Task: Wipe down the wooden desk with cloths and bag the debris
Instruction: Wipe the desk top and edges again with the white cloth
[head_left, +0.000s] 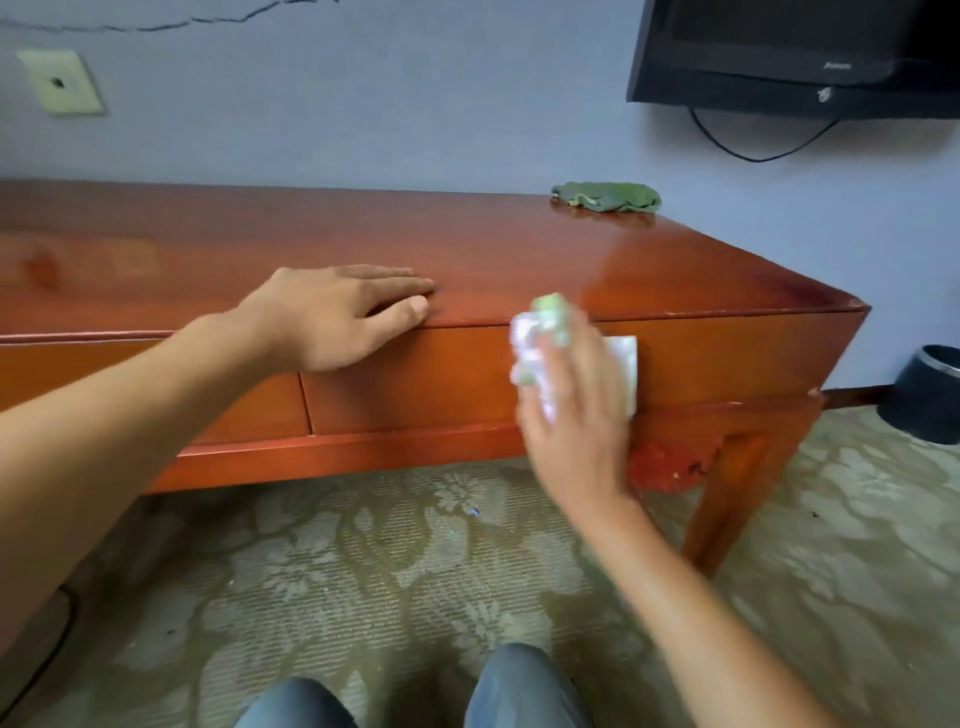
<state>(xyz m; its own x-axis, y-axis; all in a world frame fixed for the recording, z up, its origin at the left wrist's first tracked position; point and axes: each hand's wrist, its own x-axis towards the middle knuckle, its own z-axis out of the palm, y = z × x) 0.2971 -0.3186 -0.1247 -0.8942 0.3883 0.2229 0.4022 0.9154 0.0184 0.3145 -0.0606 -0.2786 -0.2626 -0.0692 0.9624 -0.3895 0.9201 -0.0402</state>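
Note:
A long reddish wooden desk (519, 249) stands against the wall. My left hand (337, 317) lies flat on its front edge, fingers spread, holding nothing. My right hand (576, 410) presses a white and pale green cloth (540, 338) against the drawer front near the desk's right end; the hand and cloth are blurred. A crumpled dark green cloth (608, 196) rests on the desk top at the far right corner.
A black bin (930, 395) stands on the patterned carpet to the right of the desk. A black TV (795, 52) hangs on the wall above, with a cable drooping below it. My knees (519, 686) show at the bottom. A small blue scrap (474, 512) lies under the desk.

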